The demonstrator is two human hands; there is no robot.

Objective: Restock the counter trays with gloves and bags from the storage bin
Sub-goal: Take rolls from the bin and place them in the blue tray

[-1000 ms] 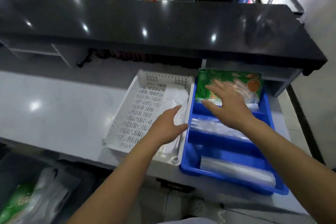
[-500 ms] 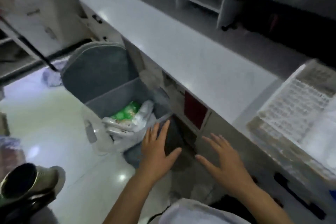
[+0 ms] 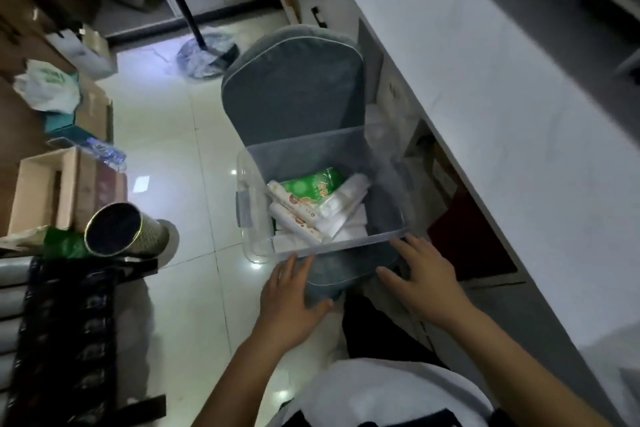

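A clear plastic storage bin [image 3: 254,215] stands on a grey padded chair [image 3: 294,87] beside the counter. Inside lie a green packet [image 3: 310,185], white rolls of bags with printed labels [image 3: 296,215] and white folded bags [image 3: 346,208]. My left hand [image 3: 289,302] hovers with fingers spread just below the bin's near rim. My right hand [image 3: 424,277] is spread at the bin's near right corner, fingertips close to the rim. Neither hand holds anything. The counter trays are out of view.
The white counter [image 3: 485,87] runs along the right with cupboard doors below. Cardboard boxes [image 3: 41,187] and a tipped metal can [image 3: 121,234] sit at the left above a dark patterned surface [image 3: 65,340]. A mop [image 3: 207,52] rests on the glossy tiled floor.
My view swung from the counter trays down to the bin on the chair. Both hands left the trays and now reach toward the bin's near edge, which is closer than half a second ago.
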